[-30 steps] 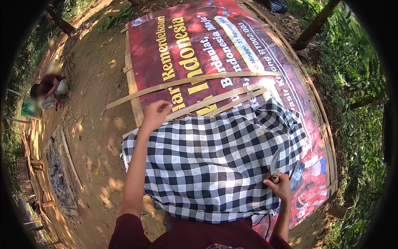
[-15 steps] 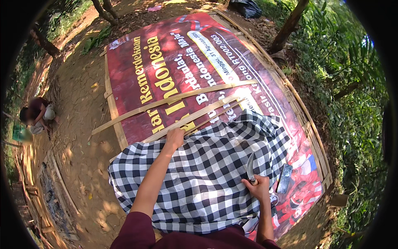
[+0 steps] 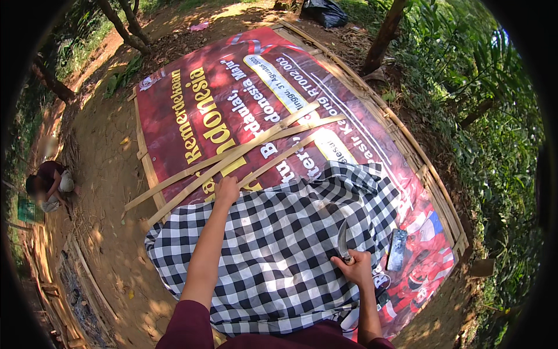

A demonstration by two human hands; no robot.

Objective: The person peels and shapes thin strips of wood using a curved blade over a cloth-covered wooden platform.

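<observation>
My left hand (image 3: pixel 227 191) is closed at the near end of a thin bamboo strip (image 3: pixel 278 161), at the upper edge of a black-and-white checked cloth (image 3: pixel 264 244). Two longer pale bamboo strips, one nearer (image 3: pixel 192 194) and one farther (image 3: pixel 168 181), cross each other on a red printed banner (image 3: pixel 174 128). In my right hand (image 3: pixel 357 267) is a curved knife (image 3: pixel 343 235), its blade pointing up and away over the cloth. Just right of that hand lies a dark bluish rectangular block (image 3: pixel 397 250). The cloth hides the banner's near part.
A bamboo frame (image 3: pixel 401 119) edges the banner on the right, with dense plants (image 3: pixel 494 174) beyond. Tree trunks (image 3: pixel 383 38) and a black plastic bag (image 3: pixel 324 14) stand at the back. On the bare soil to the left, another person (image 3: pixel 51 185) squats near a green container (image 3: pixel 26 210).
One long strip has shifted leftward and now crosses the other. My left hand has moved slightly left to the thinner strip. My right hand still holds the knife. The view has shifted slightly.
</observation>
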